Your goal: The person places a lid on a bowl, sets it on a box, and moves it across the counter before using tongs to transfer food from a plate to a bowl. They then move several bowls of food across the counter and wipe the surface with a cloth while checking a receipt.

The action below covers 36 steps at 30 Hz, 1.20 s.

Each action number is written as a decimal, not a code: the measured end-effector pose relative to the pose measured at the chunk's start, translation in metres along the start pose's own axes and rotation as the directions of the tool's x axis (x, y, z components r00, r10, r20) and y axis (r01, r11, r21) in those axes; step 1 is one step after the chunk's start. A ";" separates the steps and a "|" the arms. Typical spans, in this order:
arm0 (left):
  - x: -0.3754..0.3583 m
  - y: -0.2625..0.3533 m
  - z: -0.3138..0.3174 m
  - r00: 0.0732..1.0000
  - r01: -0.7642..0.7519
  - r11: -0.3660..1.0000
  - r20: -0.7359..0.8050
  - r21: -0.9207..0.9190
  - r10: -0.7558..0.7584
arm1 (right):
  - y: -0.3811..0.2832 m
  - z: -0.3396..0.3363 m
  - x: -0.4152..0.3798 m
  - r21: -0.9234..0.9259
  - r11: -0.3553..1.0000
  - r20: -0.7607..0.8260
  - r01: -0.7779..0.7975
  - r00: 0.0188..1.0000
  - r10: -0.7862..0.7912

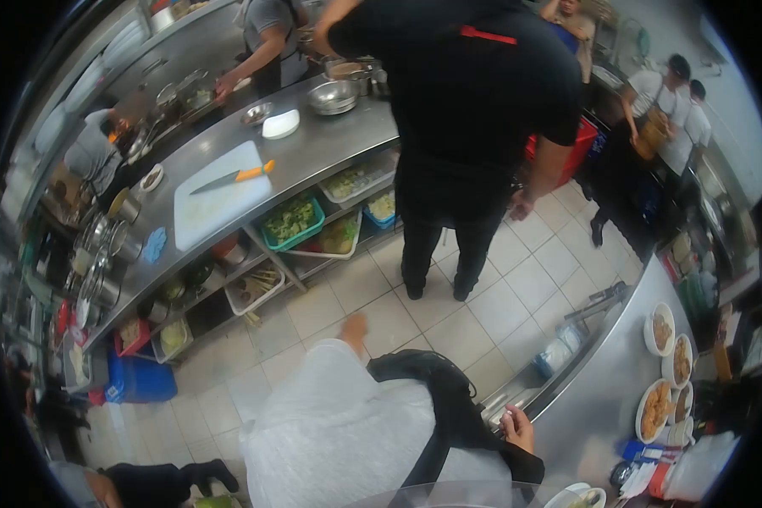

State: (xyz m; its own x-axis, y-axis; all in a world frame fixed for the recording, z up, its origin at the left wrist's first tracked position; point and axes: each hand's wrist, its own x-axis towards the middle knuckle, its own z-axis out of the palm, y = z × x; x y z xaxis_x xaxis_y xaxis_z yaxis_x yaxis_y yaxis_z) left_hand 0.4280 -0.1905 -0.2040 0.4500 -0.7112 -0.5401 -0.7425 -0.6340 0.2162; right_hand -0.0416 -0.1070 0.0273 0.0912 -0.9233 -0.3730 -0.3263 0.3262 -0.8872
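Observation:
At the bottom, a grey shirt and black apron fill the near view. A bare part of my left arm [356, 328] shows beyond the grey sleeve, over the tiled floor. My left hand itself is hidden. My right hand [517, 429] is close to the edge of the steel counter [580, 381] on the right. Its fingers are curled together, with a small pale spot at the fingertips that is too small to name. Beside that hand lies a narrow metal recess [506, 400] in the counter's side.
A person in black [483, 110] stands ahead on the tiles. On the left steel counter, a knife [229, 177] lies on a white cutting board [207, 216]. Vegetable trays [295, 222] sit underneath. Several food bowls [654, 411] stand on the right counter. Other people work farther back.

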 end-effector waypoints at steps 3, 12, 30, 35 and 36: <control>-0.027 -0.096 -0.007 0.986 0.146 0.989 -0.079 -0.023 -0.147 | -0.013 0.000 0.023 -0.157 0.985 0.122 0.076 0.991 -0.057; -0.071 -0.140 0.162 0.901 0.375 0.900 0.317 -0.222 -0.297 | -0.085 0.036 0.095 -0.421 0.845 0.378 0.328 0.911 -0.165; -0.033 -0.041 0.021 0.993 -0.072 0.995 0.096 0.062 0.066 | -0.058 0.016 0.091 -0.260 0.959 0.206 0.116 0.977 -0.062; -0.037 0.021 -0.001 0.930 -0.366 0.919 -0.097 -0.145 0.355 | 0.025 0.060 0.140 -0.152 0.985 0.261 0.085 0.964 -0.043; -0.033 0.015 0.015 0.855 -0.515 0.832 -0.184 -0.207 0.484 | 0.012 0.083 0.138 -0.194 0.981 0.364 0.021 0.930 0.053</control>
State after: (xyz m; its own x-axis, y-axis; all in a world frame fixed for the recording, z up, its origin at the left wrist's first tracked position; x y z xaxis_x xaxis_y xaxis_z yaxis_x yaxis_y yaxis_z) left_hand 0.3945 -0.1720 -0.1948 0.1168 -0.9712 -0.2078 -0.7468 -0.2238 0.6263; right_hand 0.0450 -0.2134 -0.0568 0.4102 -0.7677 -0.4923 -0.5011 0.2614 -0.8250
